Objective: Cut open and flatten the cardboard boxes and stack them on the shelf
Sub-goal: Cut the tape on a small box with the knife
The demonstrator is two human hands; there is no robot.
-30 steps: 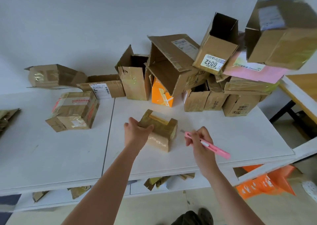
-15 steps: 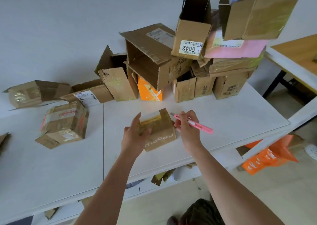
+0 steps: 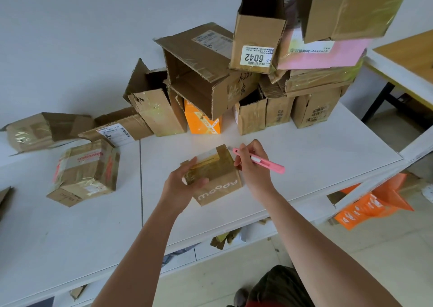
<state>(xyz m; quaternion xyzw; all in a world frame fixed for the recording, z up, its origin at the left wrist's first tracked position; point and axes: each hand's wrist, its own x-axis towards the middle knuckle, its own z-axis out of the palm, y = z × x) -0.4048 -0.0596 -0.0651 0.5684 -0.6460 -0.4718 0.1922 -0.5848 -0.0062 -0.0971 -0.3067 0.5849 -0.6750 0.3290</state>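
Note:
A small taped cardboard box (image 3: 218, 180) with white lettering on its near side sits on the white table (image 3: 316, 156). My left hand (image 3: 185, 184) grips its left end, thumb across the taped top. My right hand (image 3: 251, 166) holds a pink utility knife (image 3: 260, 161) like a pen, blade tip at the box's far right top corner. Behind stands a tall pile of opened cardboard boxes (image 3: 203, 72).
A taped box (image 3: 86, 173) lies at the left, with a crushed box (image 3: 42, 131) and a labelled one (image 3: 117, 128) behind it. Cardboard scraps (image 3: 225, 237) lie on the lower shelf. An orange bag (image 3: 372, 203) sits on the floor at right, near a wooden desk (image 3: 412, 56).
The small box has turned so its lettered side faces me, and my left hand now wraps its left end. The knife has come in to the box's top corner.

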